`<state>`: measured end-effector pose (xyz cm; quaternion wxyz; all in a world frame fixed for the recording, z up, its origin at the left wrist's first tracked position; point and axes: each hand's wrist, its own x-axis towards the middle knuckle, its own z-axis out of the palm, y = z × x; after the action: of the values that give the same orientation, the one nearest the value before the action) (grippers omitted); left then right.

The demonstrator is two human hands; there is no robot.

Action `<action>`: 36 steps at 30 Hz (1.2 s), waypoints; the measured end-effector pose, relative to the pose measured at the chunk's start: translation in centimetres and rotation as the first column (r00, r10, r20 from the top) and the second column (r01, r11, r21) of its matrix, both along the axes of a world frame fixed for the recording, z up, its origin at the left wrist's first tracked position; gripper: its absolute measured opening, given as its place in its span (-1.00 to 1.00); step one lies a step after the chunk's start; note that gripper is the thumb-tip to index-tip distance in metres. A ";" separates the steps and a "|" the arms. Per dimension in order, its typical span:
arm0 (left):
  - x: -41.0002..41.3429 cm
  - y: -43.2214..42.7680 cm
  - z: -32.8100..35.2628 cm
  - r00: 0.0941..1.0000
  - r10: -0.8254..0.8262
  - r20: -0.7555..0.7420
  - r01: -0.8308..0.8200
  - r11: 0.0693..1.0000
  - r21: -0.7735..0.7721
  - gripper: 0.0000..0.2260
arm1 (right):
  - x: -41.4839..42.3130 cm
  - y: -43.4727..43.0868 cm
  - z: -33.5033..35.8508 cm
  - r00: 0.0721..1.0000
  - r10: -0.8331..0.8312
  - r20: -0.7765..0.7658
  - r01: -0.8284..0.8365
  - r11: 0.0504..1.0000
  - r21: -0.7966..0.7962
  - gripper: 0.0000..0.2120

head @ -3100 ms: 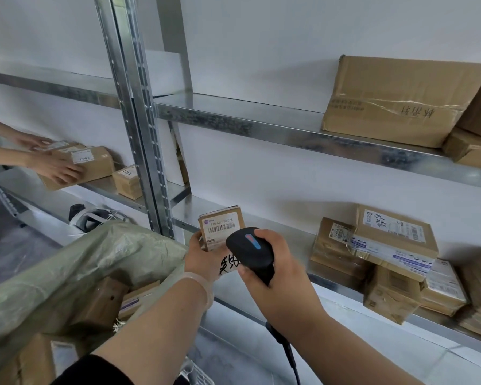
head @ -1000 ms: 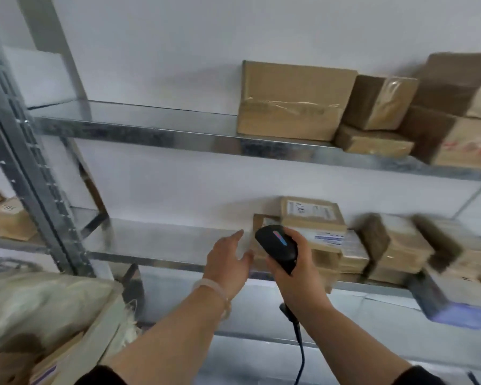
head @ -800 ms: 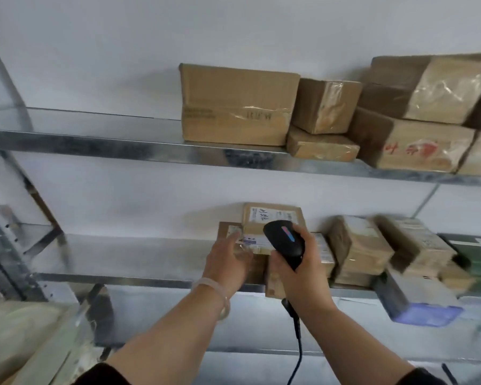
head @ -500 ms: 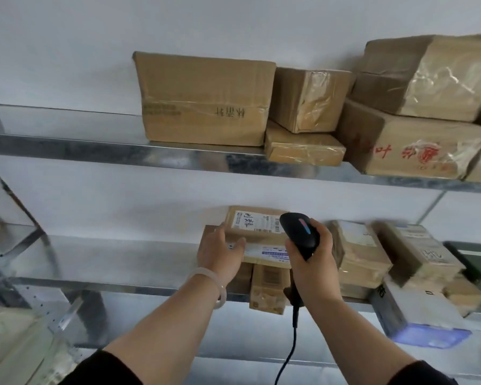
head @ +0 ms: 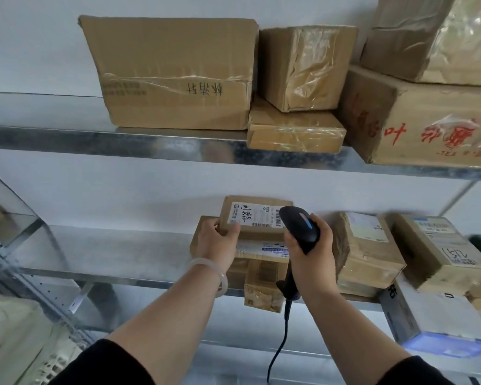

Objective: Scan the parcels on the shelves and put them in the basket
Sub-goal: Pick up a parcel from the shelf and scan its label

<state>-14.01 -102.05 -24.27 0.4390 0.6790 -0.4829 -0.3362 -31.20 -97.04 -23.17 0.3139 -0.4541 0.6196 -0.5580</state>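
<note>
Left hand (head: 220, 241) grips the top parcel (head: 257, 216), right hand (head: 313, 255) at its 3 o'clock clasps the scanner (head: 300, 226) over it: likely mid-scan, not yet basketed, many parcels (head: 367, 251) left on 2 shelves (head: 109, 245).

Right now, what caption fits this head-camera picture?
Left hand grips the topmost parcel on a shelf; right hand aims a scanner at it.

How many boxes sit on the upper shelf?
5: large box at left; taped box atop flat box, middle; red-lettered box at right, top box on it. More may lie past the frame's edge.
</note>
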 end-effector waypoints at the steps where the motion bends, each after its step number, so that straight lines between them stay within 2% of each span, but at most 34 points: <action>1: 0.0 0.1 0.0 1.000 0.029 -0.008 -0.029 1.000 -0.012 -0.79 | -0.1 0.1 0.0 1.000 -0.008 0.006 0.008 1.000 -0.008 -0.52; 6: 0.5 1.6 0.5 0.978 0.099 -0.183 -0.114 0.991 -0.070 -0.77 | -0.2 1.0 0.0 0.999 -0.027 0.045 0.030 0.998 -0.056 -0.51; 10: 1.7 3.0 0.9 0.978 -0.004 -0.211 -0.021 0.993 -0.116 -0.73 | 0.0 1.7 0.5 0.994 -0.058 0.093 0.067 0.993 -0.100 -0.49; 13: 2.8 3.8 1.3 0.981 -0.077 -0.178 0.049 0.987 -0.153 -0.70 | 0.8 2.4 1.1 0.994 -0.050 0.094 0.063 0.988 -0.139 -0.50; 16: 3.9 4.3 1.9 0.981 -0.046 -0.189 0.009 0.982 -0.189 -0.84 | 2.2 3.5 1.6 0.995 -0.012 0.094 0.029 0.983 -0.183 -0.52; 18: 4.7 4.5 2.2 0.974 0.011 -0.225 -0.055 0.980 -0.190 -0.81 | 3.2 4.2 1.9 0.996 0.015 0.086 0.004 0.977 -0.212 -0.51; 22: 6.2 5.4 2.4 0.963 0.036 -0.268 -0.073 0.989 -0.127 -0.64 | 5.2 5.9 2.0 0.998 0.054 0.031 -0.044 0.965 -0.260 -0.46; 25: 7.7 6.2 2.1 0.956 0.048 -0.291 -0.084 0.990 -0.113 -0.60 | 6.5 6.9 1.8 0.997 0.076 -0.016 -0.078 0.960 -0.268 -0.45; 31: 11.3 7.9 1.9 0.963 0.009 -0.269 -0.036 0.995 -0.097 -0.66 | 9.0 8.6 1.6 0.986 0.127 -0.108 -0.149 0.962 -0.228 -0.42; 36: 14.6 8.7 2.4 0.949 0.104 -0.297 -0.137 0.986 -0.092 -0.67 | 11.9 10.6 1.8 0.944 0.184 -0.275 -0.248 0.943 -0.220 -0.43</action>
<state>0.56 -93.37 -21.85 0.5620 0.6249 -0.3887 -0.3776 -19.29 -86.49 -21.40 0.2325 -0.6227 0.5245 -0.5321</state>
